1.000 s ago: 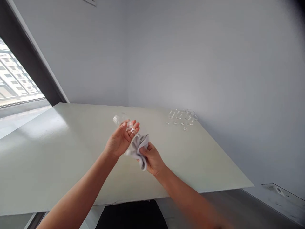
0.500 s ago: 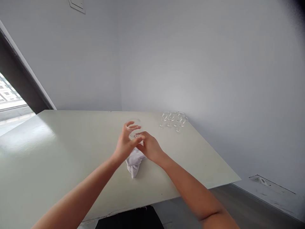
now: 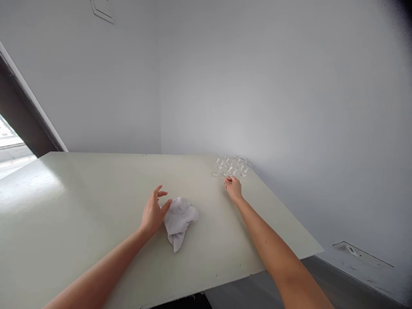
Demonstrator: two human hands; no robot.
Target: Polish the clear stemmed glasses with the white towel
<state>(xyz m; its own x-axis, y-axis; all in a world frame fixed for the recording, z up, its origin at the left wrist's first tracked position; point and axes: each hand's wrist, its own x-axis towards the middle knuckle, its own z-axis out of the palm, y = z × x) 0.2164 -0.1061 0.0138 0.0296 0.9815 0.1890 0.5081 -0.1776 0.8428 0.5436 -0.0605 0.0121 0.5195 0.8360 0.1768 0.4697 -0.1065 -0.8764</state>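
Note:
My right hand (image 3: 233, 187) reaches to the far right of the table, its fingers closed around the low stem of a clear wine glass (image 3: 232, 171). That glass is upright, and its bowl overlaps the glasses behind it. Several more stemmed glasses (image 3: 221, 162) stand in a close group there. My left hand (image 3: 153, 212) is held open over the table with its fingers spread and nothing in them. Just to its right lies a crumpled white cloth (image 3: 180, 216); whether the thumb touches it I cannot tell.
The pale, glossy table (image 3: 106, 201) has its right edge running down from the wall behind the glasses. A grey wall (image 3: 273, 86) rises behind it. Low on the right wall is a panel with a socket (image 3: 352, 250). A dark frame (image 3: 22, 107) stands at left.
Both hands were together on the wine glass above the cloth. My right hand has carried it right to the group of glasses. My left hand has let go and dropped back left.

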